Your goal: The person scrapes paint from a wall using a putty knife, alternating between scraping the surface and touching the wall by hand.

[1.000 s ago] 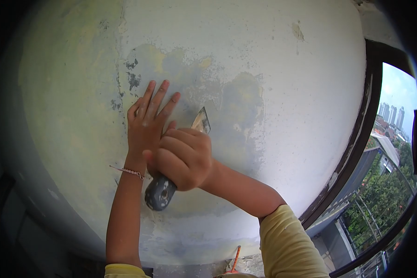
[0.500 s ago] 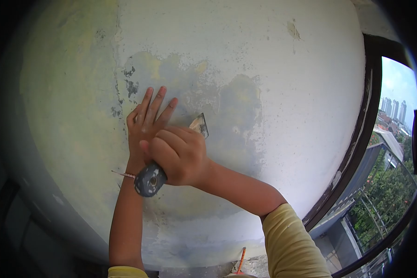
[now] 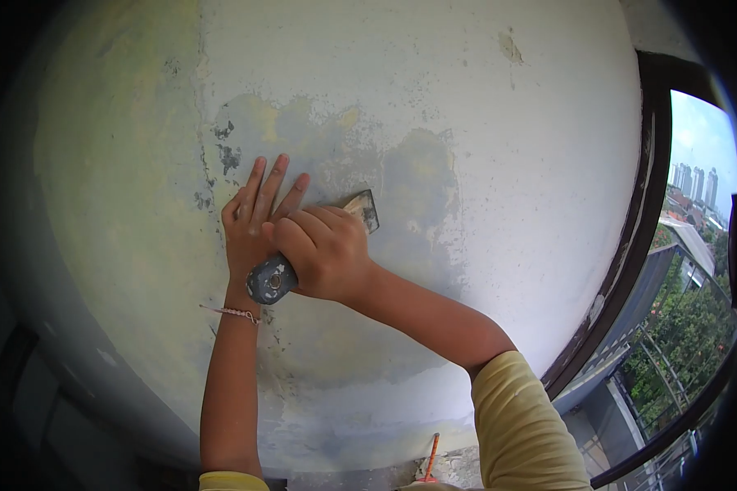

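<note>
My right hand (image 3: 323,250) is wrapped round the dark, paint-spotted handle of a scraper (image 3: 272,279). Its flat, whitish-smeared blade (image 3: 363,211) sticks out past my knuckles at the upper right, close to the wall; whether its edge touches cannot be made out. Flat against the wall (image 3: 532,180) lies my left hand (image 3: 254,217), fingers spread and pointing up, partly covered by my right hand. Around both hands the paint is worn off in a grey and yellowish patch (image 3: 418,176) with a ragged edge. A thin braided bracelet (image 3: 239,313) circles my left wrist.
A dark window frame (image 3: 630,237) borders the wall on the right, with a railing, greenery and distant tall buildings outside. Low at the wall's foot stands an orange-red stick (image 3: 432,457) beside broken, rough material. Dark chipped spots (image 3: 228,157) mark the wall near my left fingers.
My right hand and the scraper have moved slightly up and to the right, and the handle's end has risen. My left hand keeps its place on the wall. The view has shifted a little.
</note>
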A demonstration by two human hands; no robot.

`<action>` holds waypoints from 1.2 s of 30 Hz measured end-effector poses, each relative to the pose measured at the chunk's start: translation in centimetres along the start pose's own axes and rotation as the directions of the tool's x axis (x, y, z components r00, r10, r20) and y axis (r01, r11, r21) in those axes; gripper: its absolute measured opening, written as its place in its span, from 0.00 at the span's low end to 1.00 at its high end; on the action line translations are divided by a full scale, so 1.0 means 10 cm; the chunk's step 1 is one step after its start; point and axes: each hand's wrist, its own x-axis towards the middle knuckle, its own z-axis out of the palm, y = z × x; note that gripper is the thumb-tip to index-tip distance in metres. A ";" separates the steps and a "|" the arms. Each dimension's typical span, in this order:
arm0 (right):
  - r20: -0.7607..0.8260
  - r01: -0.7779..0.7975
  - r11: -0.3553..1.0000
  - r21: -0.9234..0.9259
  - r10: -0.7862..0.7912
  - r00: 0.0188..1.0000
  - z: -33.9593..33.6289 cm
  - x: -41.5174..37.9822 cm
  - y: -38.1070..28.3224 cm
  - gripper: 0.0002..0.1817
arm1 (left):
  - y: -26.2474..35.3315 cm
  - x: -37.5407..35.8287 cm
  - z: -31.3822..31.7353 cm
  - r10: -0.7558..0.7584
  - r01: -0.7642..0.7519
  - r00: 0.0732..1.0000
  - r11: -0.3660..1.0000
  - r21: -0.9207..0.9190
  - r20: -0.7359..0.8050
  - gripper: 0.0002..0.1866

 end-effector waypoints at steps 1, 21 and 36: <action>-0.055 -0.034 0.999 0.020 0.035 0.998 0.00 0.02 -0.04 0.17 | 0.02 -0.02 -0.02 -0.014 0.014 1.000 1.000 -0.016 0.008 0.24; 0.010 0.140 0.987 0.078 -0.141 0.990 -0.07 -0.19 -0.03 0.15 | -0.02 -0.06 -0.02 0.021 -0.018 0.999 0.993 -0.118 0.025 0.27; 0.051 0.141 0.990 -0.018 -0.140 0.989 -0.39 -0.13 0.12 0.16 | -0.02 -0.06 0.02 0.011 -0.009 1.000 0.994 -0.108 0.024 0.30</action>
